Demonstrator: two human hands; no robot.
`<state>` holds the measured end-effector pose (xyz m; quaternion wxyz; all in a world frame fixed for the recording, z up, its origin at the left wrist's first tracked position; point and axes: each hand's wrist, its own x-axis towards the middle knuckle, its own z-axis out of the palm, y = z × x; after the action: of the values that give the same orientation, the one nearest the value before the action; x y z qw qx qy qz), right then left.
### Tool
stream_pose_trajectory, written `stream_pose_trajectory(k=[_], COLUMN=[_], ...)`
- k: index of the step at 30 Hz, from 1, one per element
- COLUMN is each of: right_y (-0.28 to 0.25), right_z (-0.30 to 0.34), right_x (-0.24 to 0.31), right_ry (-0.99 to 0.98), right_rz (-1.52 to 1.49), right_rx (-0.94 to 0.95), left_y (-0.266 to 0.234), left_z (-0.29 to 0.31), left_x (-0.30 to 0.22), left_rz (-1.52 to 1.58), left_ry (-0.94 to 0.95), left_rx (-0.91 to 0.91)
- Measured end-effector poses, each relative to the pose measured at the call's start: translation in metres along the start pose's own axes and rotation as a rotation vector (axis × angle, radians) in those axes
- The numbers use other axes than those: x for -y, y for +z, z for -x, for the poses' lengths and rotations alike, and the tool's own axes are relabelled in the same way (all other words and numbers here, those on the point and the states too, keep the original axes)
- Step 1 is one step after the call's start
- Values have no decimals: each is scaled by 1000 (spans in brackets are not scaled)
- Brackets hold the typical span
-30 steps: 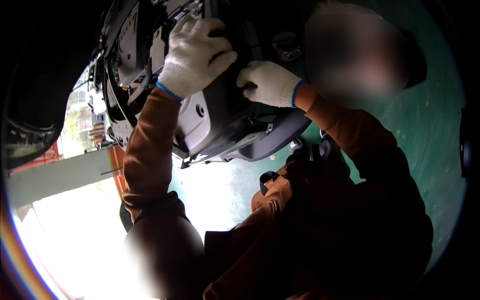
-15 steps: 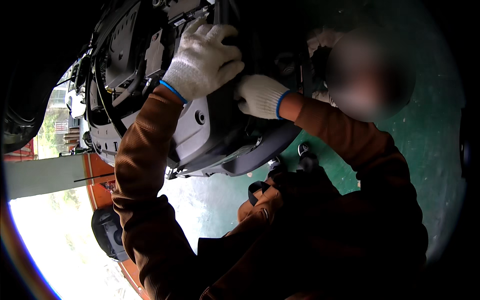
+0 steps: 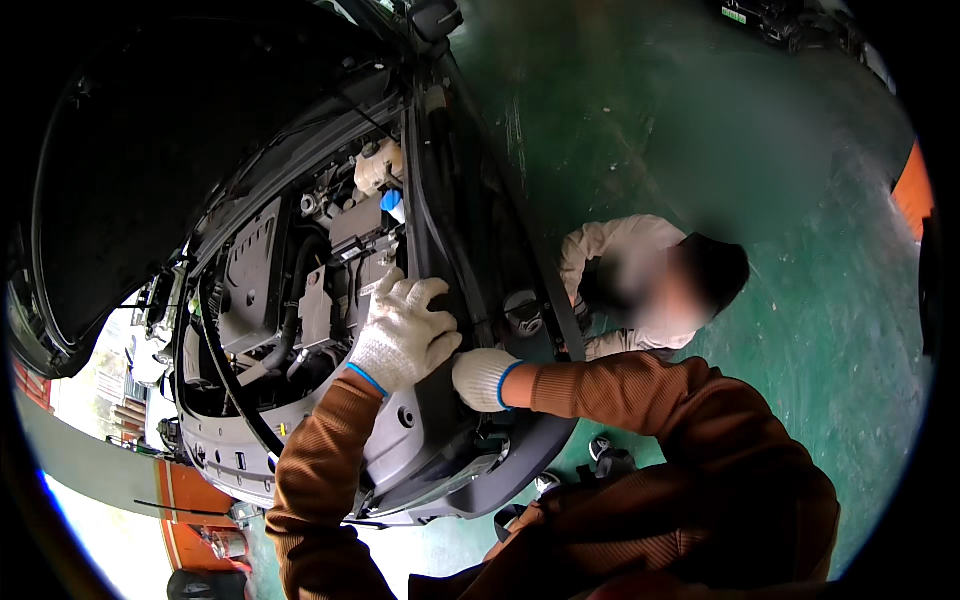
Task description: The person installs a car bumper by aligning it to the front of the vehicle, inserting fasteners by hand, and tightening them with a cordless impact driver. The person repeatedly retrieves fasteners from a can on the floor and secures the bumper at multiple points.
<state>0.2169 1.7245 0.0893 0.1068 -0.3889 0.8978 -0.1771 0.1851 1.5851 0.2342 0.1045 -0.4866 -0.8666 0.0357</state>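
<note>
A car with its front bodywork partly taken apart stands before me, its engine bay uncovered. My left hand, in a white knit glove with a blue cuff, lies with fingers spread on the bay's near right edge, beside the grey front panel. Just right of it, my right hand in a matching glove is curled at the dark front corner, above the headlight area. Its fingertips are turned away, so whatever they grip is hidden.
A co-worker crouches close by the car's side at right. The raised hood hangs over the left. A dark bumper section curves below my hands. A blue-capped reservoir and a pale tank sit deeper in the bay.
The view has shifted, so the car and my hands appear lower and more of the engine bay shows. Both hands stay at about the same spots on the car.
</note>
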Motion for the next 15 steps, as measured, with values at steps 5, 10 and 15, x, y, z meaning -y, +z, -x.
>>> stream_pose_trajectory(k=[5,10,15], right_y=[-33,6,4], right_z=[26,26,-3], right_x=[-8,-25,-19], right_ry=[105,232,404], right_rz=[-206,-545,-574], right_rx=[20,-192,335], left_y=[8,30,53], left_z=[-7,-6,3], left_x=[-2,2,7], left_rz=[16,1,-22], left_ry=[24,85,109], left_rx=[-16,-83,-95])
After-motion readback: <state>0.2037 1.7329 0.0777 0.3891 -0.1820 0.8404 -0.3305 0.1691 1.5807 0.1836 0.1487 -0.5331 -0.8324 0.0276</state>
